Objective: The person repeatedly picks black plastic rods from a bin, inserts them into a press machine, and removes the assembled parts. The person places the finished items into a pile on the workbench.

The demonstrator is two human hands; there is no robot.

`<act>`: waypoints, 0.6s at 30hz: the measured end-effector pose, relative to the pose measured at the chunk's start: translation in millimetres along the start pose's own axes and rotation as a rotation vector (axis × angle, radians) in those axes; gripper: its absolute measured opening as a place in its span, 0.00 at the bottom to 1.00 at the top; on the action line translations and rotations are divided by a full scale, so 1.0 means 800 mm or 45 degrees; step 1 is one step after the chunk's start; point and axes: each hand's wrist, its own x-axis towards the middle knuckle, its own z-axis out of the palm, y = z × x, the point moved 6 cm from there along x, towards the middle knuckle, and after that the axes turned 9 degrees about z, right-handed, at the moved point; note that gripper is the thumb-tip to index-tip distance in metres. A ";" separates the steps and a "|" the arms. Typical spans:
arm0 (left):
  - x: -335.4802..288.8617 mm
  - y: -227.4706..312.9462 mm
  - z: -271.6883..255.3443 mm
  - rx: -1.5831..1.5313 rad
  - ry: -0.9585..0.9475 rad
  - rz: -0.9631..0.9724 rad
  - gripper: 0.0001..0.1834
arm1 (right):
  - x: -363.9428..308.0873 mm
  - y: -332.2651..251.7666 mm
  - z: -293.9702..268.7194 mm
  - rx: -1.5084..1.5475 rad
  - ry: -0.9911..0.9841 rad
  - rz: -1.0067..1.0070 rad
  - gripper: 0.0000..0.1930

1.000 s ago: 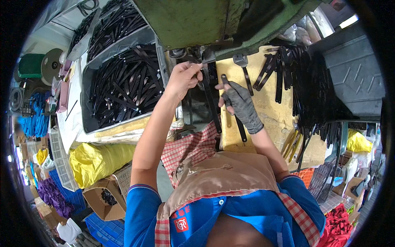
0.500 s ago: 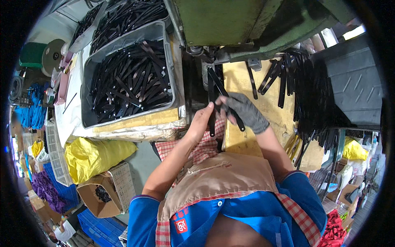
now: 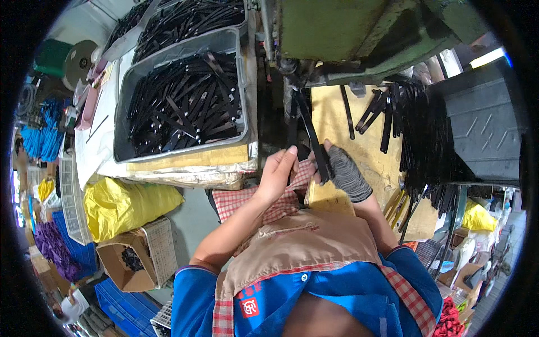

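My bare left hand (image 3: 277, 173) is closed around the lower part of a flat black strip (image 3: 292, 130), its thumb pressed along it. My right hand (image 3: 346, 173), in a grey fingerless glove, grips the lower part of a second black strip (image 3: 312, 132) that slants down to the right. The two strips converge at their upper ends beneath the head of a green machine (image 3: 331, 36), at a metal tool part (image 3: 295, 78). Whether the ends are joined there I cannot tell. The lower ends are partly hidden by my fingers.
Left of the machine stands a grey bin (image 3: 243, 106) piled with black strips bearing shiny studs; more full bins are behind it. Loose black strips (image 3: 387, 109) lie on the yellowish board (image 3: 328, 121) at right, beside a heap spilling from a tilted grey bin (image 3: 483, 121).
Both hands have come slightly lower, toward me. The right hand has moved a little right and turned with its strip. The view has shifted slightly.
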 end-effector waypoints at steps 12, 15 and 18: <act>0.049 0.015 -0.043 -0.731 0.298 -0.032 0.24 | 0.224 -0.118 -0.081 -1.155 0.546 -0.598 0.21; 0.031 -0.031 -0.037 -0.782 0.414 -0.197 0.21 | 0.302 -0.121 -0.061 -1.861 0.743 -0.868 0.26; 0.009 -0.054 -0.032 -0.793 0.480 -0.396 0.19 | 0.366 -0.098 -0.118 -1.510 0.576 -0.847 0.29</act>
